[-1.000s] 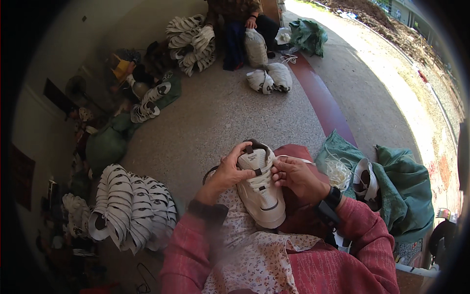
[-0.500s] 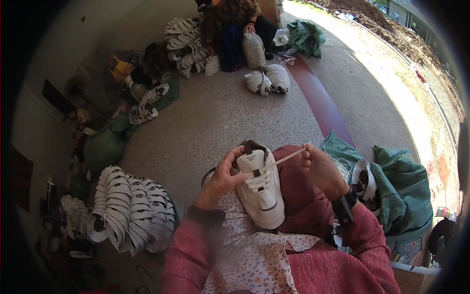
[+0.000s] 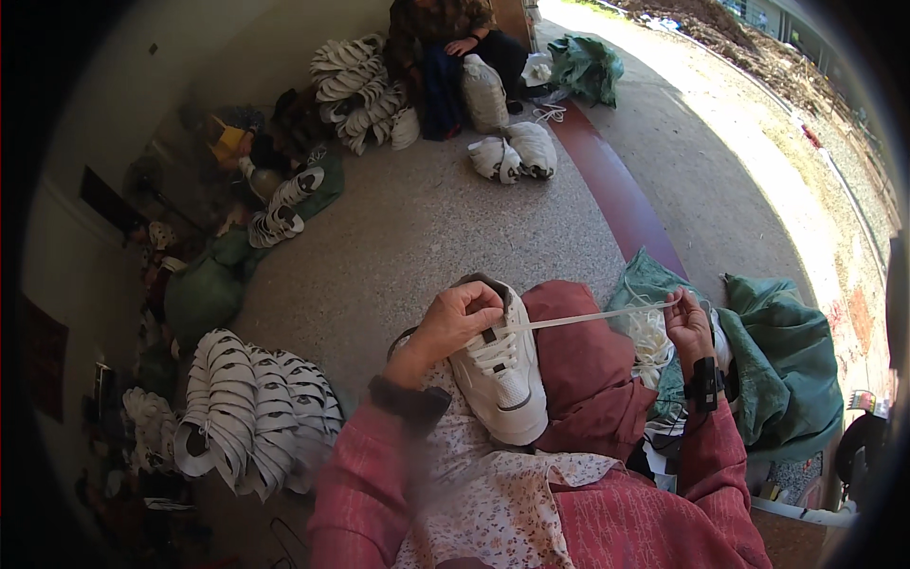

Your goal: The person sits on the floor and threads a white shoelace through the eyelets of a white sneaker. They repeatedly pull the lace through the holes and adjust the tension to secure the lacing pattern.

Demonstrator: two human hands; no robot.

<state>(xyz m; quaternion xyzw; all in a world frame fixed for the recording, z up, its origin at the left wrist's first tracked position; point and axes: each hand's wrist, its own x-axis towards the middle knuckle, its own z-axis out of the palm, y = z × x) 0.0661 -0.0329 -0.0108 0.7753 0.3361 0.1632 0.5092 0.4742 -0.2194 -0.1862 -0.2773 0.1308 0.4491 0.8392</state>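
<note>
A cream-white sneaker (image 3: 512, 403) rests on my lap, its toe toward me and laces threaded across the front. My left hand (image 3: 451, 324) lies over the tongue and upper eyelets, fingers and thumb closed on the shoe there; what exactly sits under the fingertips is partly hidden. A flat white shoelace (image 3: 597, 316) runs taut from the shoe's upper eyelets out to the right. Its far end is pinched between the fingers of my right hand (image 3: 692, 327), held above a green sack.
Stacked white shoe uppers (image 3: 256, 408) stand on the floor at left. To my right sit a bundle of white laces (image 3: 650, 341) and a green sack (image 3: 791, 379). Ahead are shoe bundles (image 3: 531, 150) and a seated person (image 3: 445, 38). Dark red cloth (image 3: 578, 360) covers my leg.
My right hand has moved out to the right, drawing a longer stretch of lace from the shoe. My left hand has shifted from the shoe's side over onto its tongue.
</note>
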